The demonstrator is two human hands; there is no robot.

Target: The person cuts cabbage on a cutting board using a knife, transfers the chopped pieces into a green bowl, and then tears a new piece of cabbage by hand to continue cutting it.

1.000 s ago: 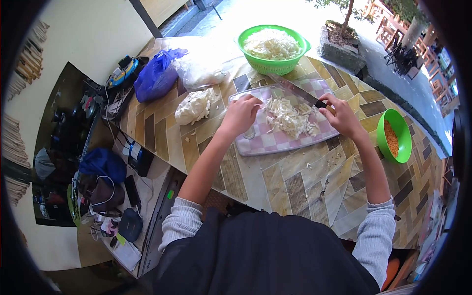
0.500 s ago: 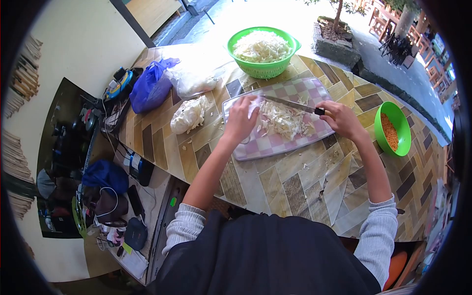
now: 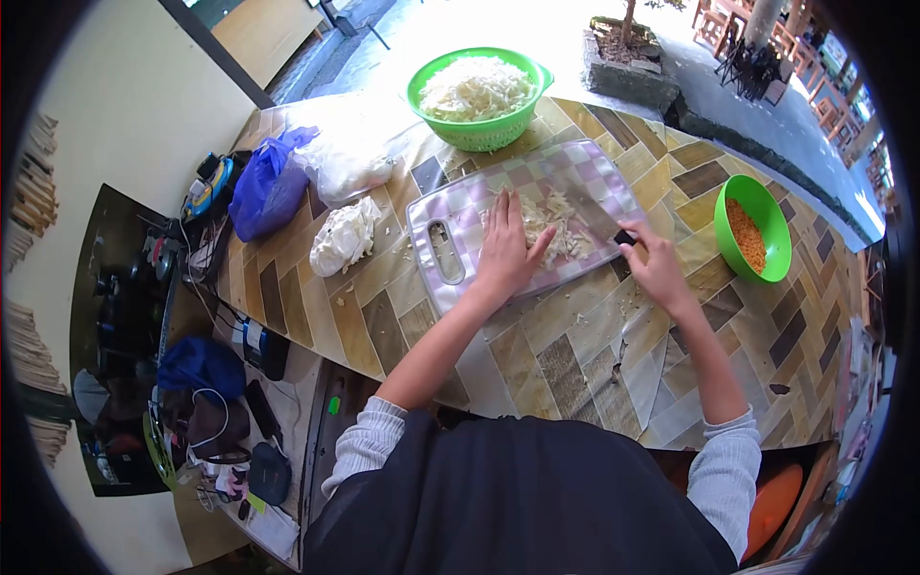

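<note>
My right hand (image 3: pixel 657 268) is closed round the handle of a knife (image 3: pixel 626 237). Its blade is smeared by motion and points up and left over the cutting board. My left hand (image 3: pixel 508 247) lies palm down with fingers stretched out, at the left side of a pile of pale shreds (image 3: pixel 565 235) that look like cabbage. Part of the pile is hidden behind that hand. Under both is the pink-and-white checked cutting board (image 3: pixel 484 187), tilted on the table, with a handle slot at its left end.
A green colander (image 3: pixel 489 132) heaped with pale shreds stands behind the board. At the right sits a green bowl (image 3: pixel 778 235) with orange bits inside. Leftward lie a pale cut chunk (image 3: pixel 343 240), a clear plastic bag (image 3: pixel 353 172) and a blue bag (image 3: pixel 268 187) on the patterned table (image 3: pixel 537 355).
My left hand has moved right along the board onto the shreds, uncovering the handle slot. The knife has swung from lying across the pile to a steeper angle. The view has shifted slightly.
</note>
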